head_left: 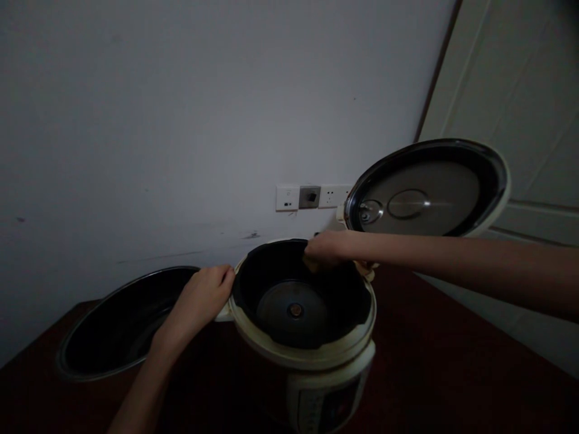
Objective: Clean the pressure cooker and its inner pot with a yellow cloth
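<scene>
An electric pressure cooker (302, 358) with a white rim stands with its lid (434, 196) swung up to the right. Its dark inside shows a heating plate (271, 304) with a round brownish centre piece (295, 310). My left hand (210, 289) is closed around the side handle at the cooker's left rim. Reaching in from the right, my right hand (328, 248) is at the far inner wall, its fingers closed on a yellowish cloth (311, 263) that is mostly hidden. Left of the cooker, a black inner pot (72, 346) rests tilted, partly behind my left arm.
Everything stands on a dark reddish table (434, 361) against a pale wall (181, 120). Switches and a power socket (330, 196) are set in the wall behind the cooker. A light panelled door (520, 90) is at the right. The room is dim.
</scene>
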`<state>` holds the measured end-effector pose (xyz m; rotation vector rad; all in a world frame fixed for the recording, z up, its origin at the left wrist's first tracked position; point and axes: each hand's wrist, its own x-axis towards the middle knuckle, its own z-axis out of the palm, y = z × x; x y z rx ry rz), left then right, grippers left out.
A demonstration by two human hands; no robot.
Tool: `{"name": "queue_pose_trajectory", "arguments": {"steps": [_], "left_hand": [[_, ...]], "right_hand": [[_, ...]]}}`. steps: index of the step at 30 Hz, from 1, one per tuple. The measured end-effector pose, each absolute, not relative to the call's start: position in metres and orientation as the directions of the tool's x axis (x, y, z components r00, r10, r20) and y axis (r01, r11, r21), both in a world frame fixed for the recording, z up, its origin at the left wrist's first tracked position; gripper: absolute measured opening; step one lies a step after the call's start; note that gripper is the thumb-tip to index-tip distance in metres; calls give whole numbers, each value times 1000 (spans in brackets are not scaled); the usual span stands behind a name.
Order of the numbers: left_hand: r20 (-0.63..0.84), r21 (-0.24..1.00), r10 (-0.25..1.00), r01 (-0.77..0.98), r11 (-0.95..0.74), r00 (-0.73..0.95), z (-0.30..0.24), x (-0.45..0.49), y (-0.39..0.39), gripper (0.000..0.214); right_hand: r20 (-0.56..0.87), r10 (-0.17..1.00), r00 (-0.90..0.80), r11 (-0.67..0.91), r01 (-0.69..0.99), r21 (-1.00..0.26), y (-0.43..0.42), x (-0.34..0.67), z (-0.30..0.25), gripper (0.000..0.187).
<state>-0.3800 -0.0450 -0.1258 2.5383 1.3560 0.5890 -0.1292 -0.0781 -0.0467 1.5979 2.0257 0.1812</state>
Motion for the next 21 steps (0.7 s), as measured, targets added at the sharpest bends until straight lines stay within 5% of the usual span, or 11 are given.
{"name": "queue_pose_trajectory", "arguments": {"steps": [3, 6, 9, 15, 21], "left_hand": [[254, 352, 828, 749, -561, 500, -126, -381, -45, 39], [266, 345, 821, 745, -571, 506, -126, -380, -44, 39], [262, 321, 819, 754, -573, 511, -125, -380, -44, 40], [255, 330, 816, 746, -578, 519, -124, -381, -46, 40], [264, 332, 812, 741, -583, 521, -126, -381, -44, 41]], "right_hand": [[-337, 830, -445, 553, 575, 603, -56, -130, -46, 13], [-315, 634, -707, 690, 332, 643, -37, -137, -48, 25], [-297, 589, -751, 726, 331, 602, -30, -144, -48, 24], [-281, 928, -246, 364, 765, 532, -55, -133, -33, 34], [-318, 947, 40, 115, 884, 452, -108, -120, -19, 31]]}}
